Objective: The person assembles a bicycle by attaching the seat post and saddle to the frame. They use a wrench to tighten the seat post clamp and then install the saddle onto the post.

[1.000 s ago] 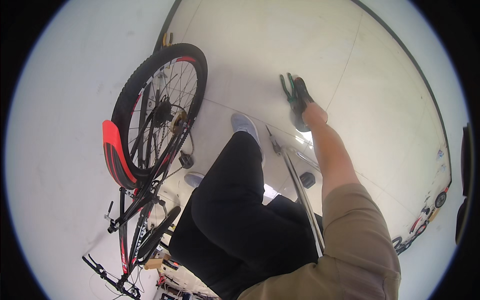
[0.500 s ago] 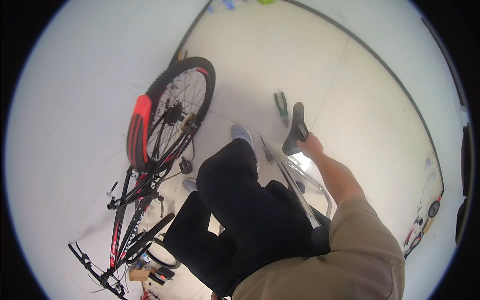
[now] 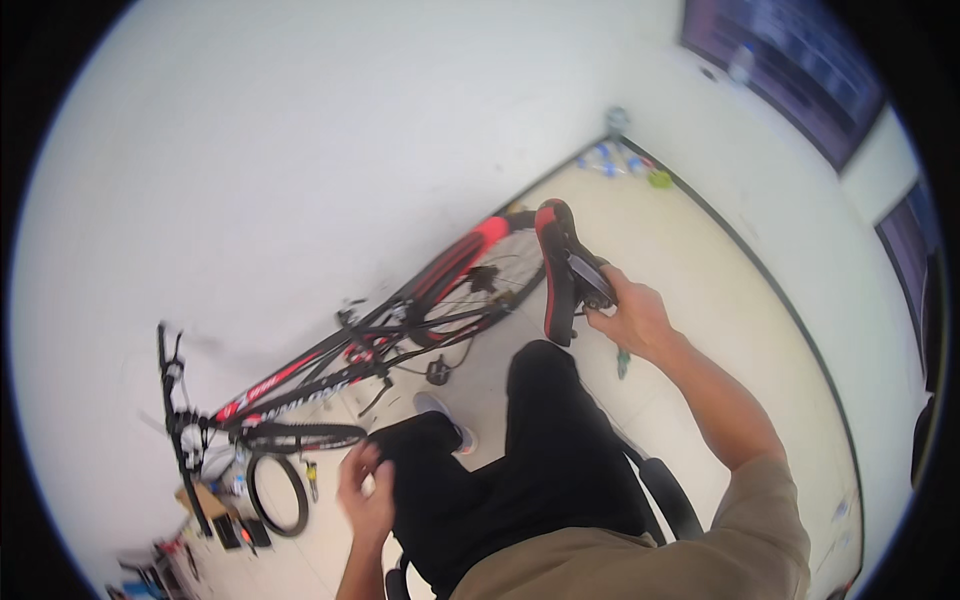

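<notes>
My right hand (image 3: 635, 315) is closed around the rail side of a black and red bicycle saddle (image 3: 556, 268), which it holds up off the floor above my knee. My left hand (image 3: 366, 492) hovers beside my thigh with nothing in it, its thumb and fingers apart and slightly bent. A black and red bicycle (image 3: 290, 388) leans along the wall to my left, its handlebar (image 3: 175, 400) nearer me and its rear wheel partly hidden behind the saddle. On the floor below my right wrist lie green-handled pliers (image 3: 623, 362), mostly covered.
I sit on a chair with a black armrest (image 3: 668, 498). A loose tyre (image 3: 277, 496) lies by the bicycle's front, with a cardboard box (image 3: 204, 500) and dark items near it. Several plastic bottles (image 3: 612, 160) lie in the far corner. Dark windows (image 3: 785, 75) are at the right.
My right hand has lifted the saddle from near the floor and turned it. My left hand has come into view beside my thigh. The view has swung toward the far corner.
</notes>
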`<act>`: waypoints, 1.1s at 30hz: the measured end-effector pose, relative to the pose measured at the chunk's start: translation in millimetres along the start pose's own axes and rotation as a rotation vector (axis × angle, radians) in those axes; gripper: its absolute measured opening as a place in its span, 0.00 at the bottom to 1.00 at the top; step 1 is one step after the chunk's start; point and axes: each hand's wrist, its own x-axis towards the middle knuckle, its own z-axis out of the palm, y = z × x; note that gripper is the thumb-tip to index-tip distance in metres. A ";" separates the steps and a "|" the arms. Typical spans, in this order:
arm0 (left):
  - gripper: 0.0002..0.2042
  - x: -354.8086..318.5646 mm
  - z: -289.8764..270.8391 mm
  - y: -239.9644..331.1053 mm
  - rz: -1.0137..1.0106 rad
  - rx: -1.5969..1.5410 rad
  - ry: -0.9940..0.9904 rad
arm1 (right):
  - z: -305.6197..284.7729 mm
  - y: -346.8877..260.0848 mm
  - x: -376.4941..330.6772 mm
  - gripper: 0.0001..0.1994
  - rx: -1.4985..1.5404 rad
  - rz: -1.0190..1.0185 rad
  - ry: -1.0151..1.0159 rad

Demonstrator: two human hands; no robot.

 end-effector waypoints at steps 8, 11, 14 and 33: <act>0.46 45.0 98.0 48.7 0.078 -0.594 -0.218 | 19.3 -162.3 -39.7 0.27 0.170 -0.320 -0.465; 0.28 31.3 80.1 42.0 -0.212 -0.830 -0.284 | 39.2 -180.5 -59.9 0.28 0.091 -0.376 -0.596; 0.20 15.8 69.3 13.2 -0.318 -0.939 -0.214 | 50.2 -194.4 -68.9 0.29 0.013 -0.406 -0.785; 0.30 5.0 33.1 -27.8 -0.505 -1.835 -0.252 | 55.8 -174.7 -79.5 0.09 0.900 0.309 -0.755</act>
